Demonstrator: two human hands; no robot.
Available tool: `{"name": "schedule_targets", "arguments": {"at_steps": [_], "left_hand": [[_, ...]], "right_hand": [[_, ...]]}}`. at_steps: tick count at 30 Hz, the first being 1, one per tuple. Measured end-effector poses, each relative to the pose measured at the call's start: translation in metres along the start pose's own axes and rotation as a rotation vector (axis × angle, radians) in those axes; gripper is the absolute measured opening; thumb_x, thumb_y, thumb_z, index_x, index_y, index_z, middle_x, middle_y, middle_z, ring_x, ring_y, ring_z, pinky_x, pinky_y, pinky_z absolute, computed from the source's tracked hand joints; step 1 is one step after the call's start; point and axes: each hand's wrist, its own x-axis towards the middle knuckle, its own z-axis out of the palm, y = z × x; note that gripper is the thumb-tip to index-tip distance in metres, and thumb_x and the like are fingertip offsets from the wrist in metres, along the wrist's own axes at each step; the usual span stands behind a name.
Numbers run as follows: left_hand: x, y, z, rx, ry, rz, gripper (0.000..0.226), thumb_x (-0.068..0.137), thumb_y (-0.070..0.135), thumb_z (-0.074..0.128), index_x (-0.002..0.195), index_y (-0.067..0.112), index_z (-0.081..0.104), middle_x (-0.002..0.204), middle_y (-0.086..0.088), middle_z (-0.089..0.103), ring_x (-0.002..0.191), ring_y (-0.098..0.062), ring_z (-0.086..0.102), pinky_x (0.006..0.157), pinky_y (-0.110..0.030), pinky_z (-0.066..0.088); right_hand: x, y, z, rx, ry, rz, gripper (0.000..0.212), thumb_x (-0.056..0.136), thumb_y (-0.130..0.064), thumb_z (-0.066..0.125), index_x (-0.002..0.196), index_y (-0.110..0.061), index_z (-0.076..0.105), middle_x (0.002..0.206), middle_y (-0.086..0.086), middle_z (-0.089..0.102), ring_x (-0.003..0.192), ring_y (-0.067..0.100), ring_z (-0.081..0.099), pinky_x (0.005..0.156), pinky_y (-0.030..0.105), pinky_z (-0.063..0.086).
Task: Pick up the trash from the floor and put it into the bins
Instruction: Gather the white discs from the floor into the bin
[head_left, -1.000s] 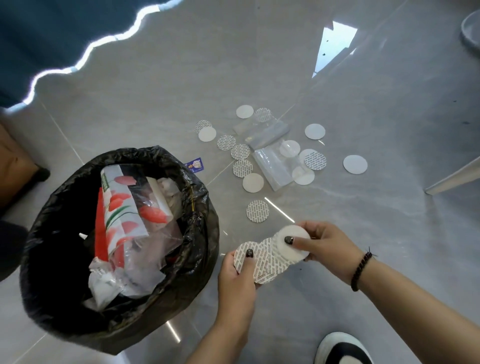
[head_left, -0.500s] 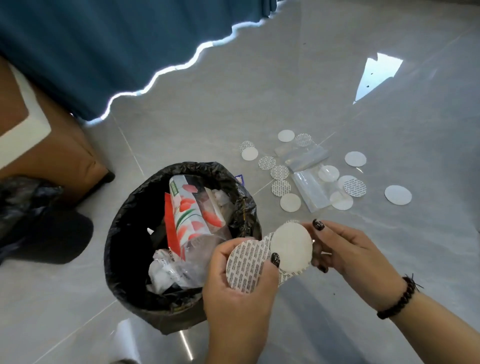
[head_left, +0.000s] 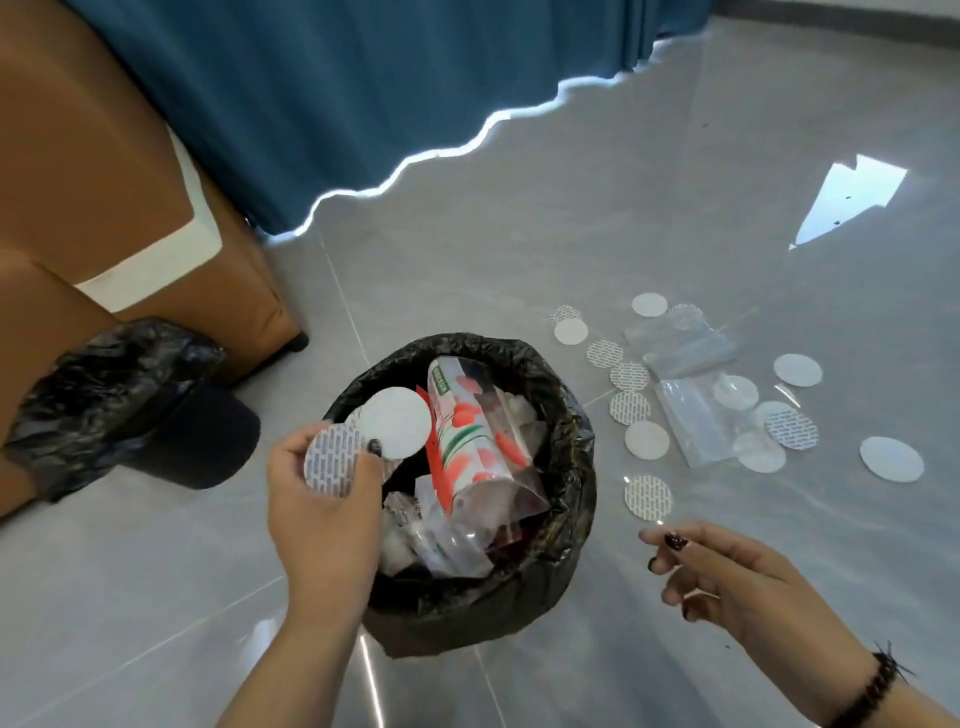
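Note:
My left hand (head_left: 322, 512) pinches a small stack of round white seal discs (head_left: 363, 441) over the left rim of a bin lined with a black bag (head_left: 566, 545). Inside the bin lie a red and white printed packet (head_left: 462, 441) and crumpled clear plastic. My right hand (head_left: 737, 582) hovers right of the bin, fingers loosely curled, holding nothing. Several more discs (head_left: 647, 496) and clear plastic bags (head_left: 691, 421) lie scattered on the grey floor to the bin's right.
A brown sofa (head_left: 93, 208) stands at the left with a second black bag (head_left: 98, 395) at its foot. A blue curtain (head_left: 363, 78) hangs behind. Shiny grey tile floor (head_left: 519, 234) spreads beyond the bin.
My left hand carried the discs leftward over the bin. My right hand let go of them and drew back to the right. The view tilted up toward the sofa.

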Motion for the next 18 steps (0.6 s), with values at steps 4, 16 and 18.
{"name": "schedule_targets", "arguments": {"at_steps": [4, 16, 18], "left_hand": [[-0.011, -0.01, -0.002, 0.047, 0.042, 0.161, 0.049, 0.084, 0.013, 0.066, 0.128, 0.018, 0.045, 0.134, 0.003, 0.044, 0.128, -0.013, 0.04, 0.103, -0.015, 0.03], [-0.107, 0.023, 0.075, 0.004, -0.637, 0.798, 0.045, 0.075, 0.014, 0.057, 0.118, 0.024, 0.047, 0.142, 0.001, 0.035, 0.133, -0.016, 0.033, 0.109, -0.036, 0.023], [-0.123, 0.011, 0.107, 0.046, -0.764, 0.785, 0.05, 0.075, 0.013, 0.057, 0.122, 0.024, 0.043, 0.145, 0.001, 0.032, 0.132, -0.018, 0.032, 0.108, -0.036, 0.02]], "right_hand": [[0.003, 0.001, 0.003, -0.005, 0.028, 0.042, 0.025, 0.091, -0.004, 0.052, 0.087, -0.007, 0.076, 0.076, 0.013, 0.066, 0.06, 0.022, 0.057, 0.055, 0.028, 0.043], [0.02, 0.016, -0.014, -0.021, 0.168, 0.161, 0.018, 0.09, -0.002, 0.053, 0.091, 0.0, 0.07, 0.08, 0.019, 0.067, 0.067, 0.026, 0.058, 0.063, 0.035, 0.047], [0.022, 0.019, -0.021, 0.015, 0.189, 0.163, 0.017, 0.091, -0.007, 0.054, 0.093, 0.002, 0.069, 0.079, 0.02, 0.066, 0.067, 0.025, 0.057, 0.065, 0.037, 0.047]]}}
